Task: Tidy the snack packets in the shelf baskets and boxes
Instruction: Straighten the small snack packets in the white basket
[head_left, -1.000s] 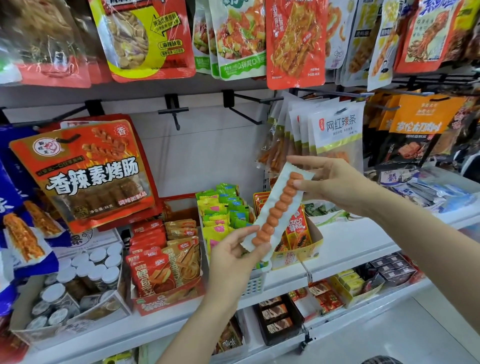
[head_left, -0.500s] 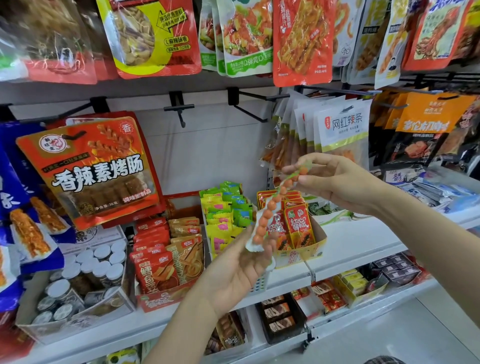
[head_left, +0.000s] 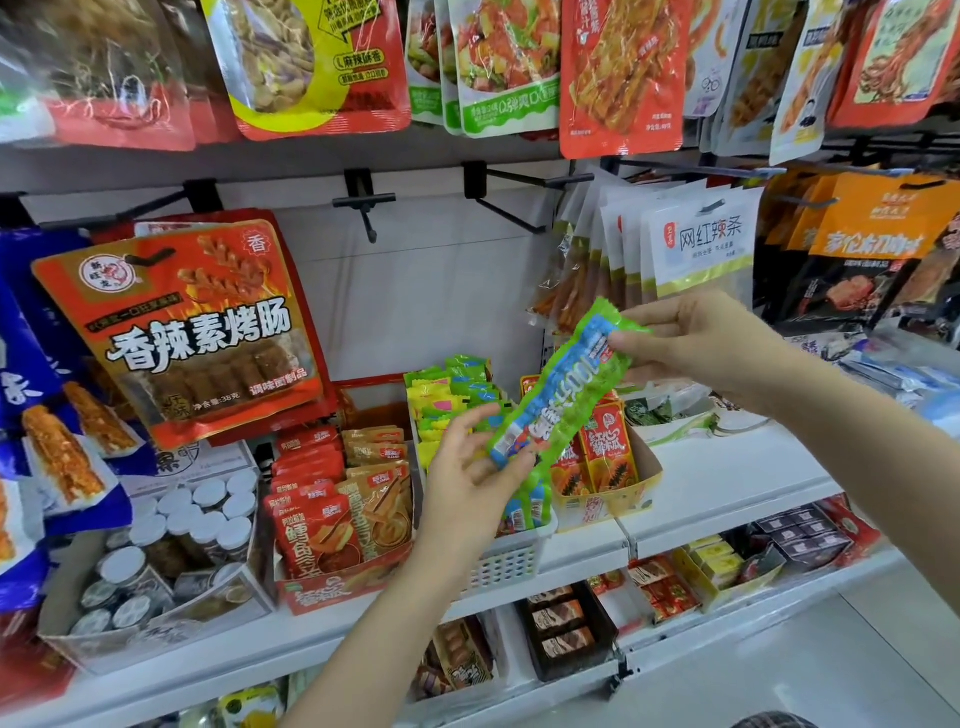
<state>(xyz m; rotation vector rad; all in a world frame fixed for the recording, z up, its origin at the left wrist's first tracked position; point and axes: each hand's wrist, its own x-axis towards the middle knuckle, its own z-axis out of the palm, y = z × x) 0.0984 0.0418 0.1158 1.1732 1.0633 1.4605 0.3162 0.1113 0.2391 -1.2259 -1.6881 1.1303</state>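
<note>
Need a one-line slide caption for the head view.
Both hands, left hand and right hand, hold a long green-and-blue snack packet above the white plastic shelf basket.

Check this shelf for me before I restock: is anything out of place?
Only the long green packet is out of its container, held slantwise by the left hand and right hand above the white basket. Nothing spilled.

Black metal display hooks (head_left: 363, 203) jut from the white back panel (head_left: 441, 291), two of them bare. A cardboard tray (head_left: 62, 631) at lower left holds small jars with white lids (head_left: 208, 493). Pale grey floor (head_left: 857, 670) shows at lower right.
</note>
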